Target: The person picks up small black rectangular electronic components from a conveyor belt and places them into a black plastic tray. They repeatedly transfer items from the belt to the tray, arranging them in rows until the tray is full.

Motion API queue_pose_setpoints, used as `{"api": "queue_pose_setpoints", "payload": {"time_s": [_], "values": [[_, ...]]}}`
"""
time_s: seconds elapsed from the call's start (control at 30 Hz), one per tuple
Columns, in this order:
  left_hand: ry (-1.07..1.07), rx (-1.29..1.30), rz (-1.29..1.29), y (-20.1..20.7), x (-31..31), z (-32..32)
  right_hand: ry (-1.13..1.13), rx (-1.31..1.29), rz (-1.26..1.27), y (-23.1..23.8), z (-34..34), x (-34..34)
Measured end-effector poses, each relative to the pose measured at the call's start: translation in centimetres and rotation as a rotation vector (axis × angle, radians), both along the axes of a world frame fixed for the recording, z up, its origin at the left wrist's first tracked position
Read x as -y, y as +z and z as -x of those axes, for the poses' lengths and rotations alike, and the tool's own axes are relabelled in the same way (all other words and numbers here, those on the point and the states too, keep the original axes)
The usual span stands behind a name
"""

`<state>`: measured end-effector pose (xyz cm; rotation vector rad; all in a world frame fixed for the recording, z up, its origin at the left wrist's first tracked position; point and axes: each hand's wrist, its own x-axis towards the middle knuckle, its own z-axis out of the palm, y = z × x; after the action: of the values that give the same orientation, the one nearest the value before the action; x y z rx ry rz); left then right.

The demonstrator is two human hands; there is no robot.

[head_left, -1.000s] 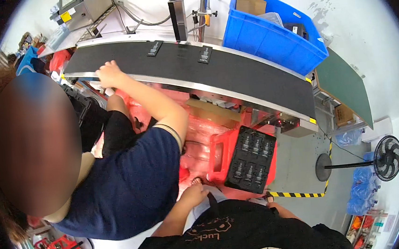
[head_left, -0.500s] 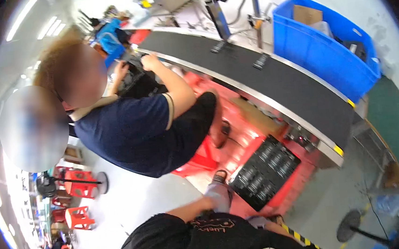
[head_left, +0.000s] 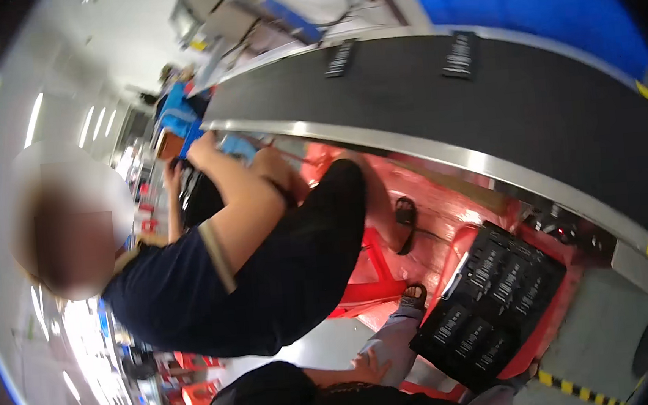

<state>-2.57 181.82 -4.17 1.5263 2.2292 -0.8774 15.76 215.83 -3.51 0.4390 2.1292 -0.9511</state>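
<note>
Black, the tray [head_left: 481,309] of flat pieces [head_left: 485,272] sits on the red stool [head_left: 535,349], where a shift of the grey trouser leg [head_left: 393,342] beside it (left hand [head_left: 370,368] resting there, fingers apart, holding nothing; right hand unseen) could jolt pieces loose.

- Along the conveyor belt [head_left: 560,108], bare room is left to the right of the right black piece [head_left: 459,55], and between it and the left black piece [head_left: 340,59].
- Behind the belt's right part, passage is blocked by a blue bin [head_left: 521,4].
- In front of the belt's left part, access is obstructed by a seated co-worker [head_left: 276,275].
- Before the belt's right part, low space is occupied by a black tray [head_left: 470,295].
</note>
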Motion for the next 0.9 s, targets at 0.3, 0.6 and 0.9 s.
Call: {"api": "queue_pose_setpoints", "payload": {"time_s": [0.3,0.6,0.9], "values": [[0.319,0.105,0.151,1.2,-2.7,1.2,-0.141,-0.117,0.051,-1.4,0.9,0.0],[0.44,0.749,0.685,7.8,-7.8,11.6,-0.17,-0.149,0.088,-1.9,1.3,1.1],[0.105,0.562,0.471,12.7,-6.9,15.9,-0.159,-0.163,0.035,-1.5,3.1,3.0]]}}
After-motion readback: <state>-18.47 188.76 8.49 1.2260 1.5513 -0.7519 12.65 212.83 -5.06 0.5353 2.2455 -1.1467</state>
